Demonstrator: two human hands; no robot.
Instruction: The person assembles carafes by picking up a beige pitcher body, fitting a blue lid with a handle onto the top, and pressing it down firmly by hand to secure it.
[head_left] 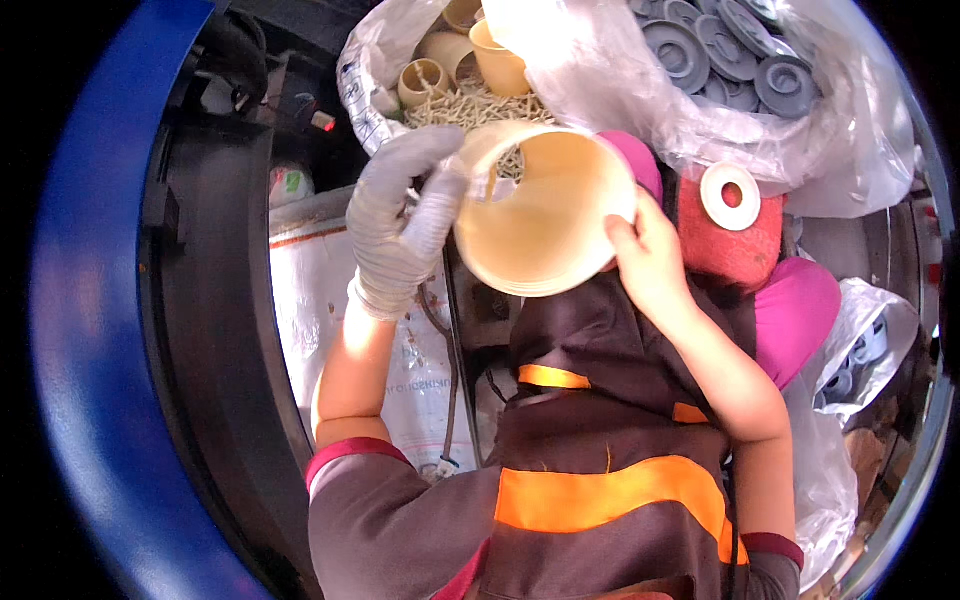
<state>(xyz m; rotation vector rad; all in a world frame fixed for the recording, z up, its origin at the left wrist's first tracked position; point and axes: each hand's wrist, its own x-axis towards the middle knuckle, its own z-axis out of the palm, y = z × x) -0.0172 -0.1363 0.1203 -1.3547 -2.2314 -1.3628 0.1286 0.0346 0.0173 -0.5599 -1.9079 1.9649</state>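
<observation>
My right hand (pixel 648 248), bare, grips the right rim of a cream plastic cylinder (pixel 540 270), the thumb lying on its edge. The cylinder is tilted with its wide mouth toward me, and a gap at its inner left side shows beige bits behind. My left hand (pixel 400 215), in a pale grey glove, is at the cylinder's left rim. Its fingers are curled and closed near the edge; what they pinch, if anything, is hidden and slightly blurred.
Beyond the cylinder, a plastic bag (pixel 375 75) holds cream cups (pixel 497 62) and many beige sprue bits (pixel 480 108). Another clear bag (pixel 850 150) contains grey round lids (pixel 735 50). A cream ring (pixel 730 196) lies on a red pad (pixel 735 250). A blue curved panel (pixel 85 300) borders the left.
</observation>
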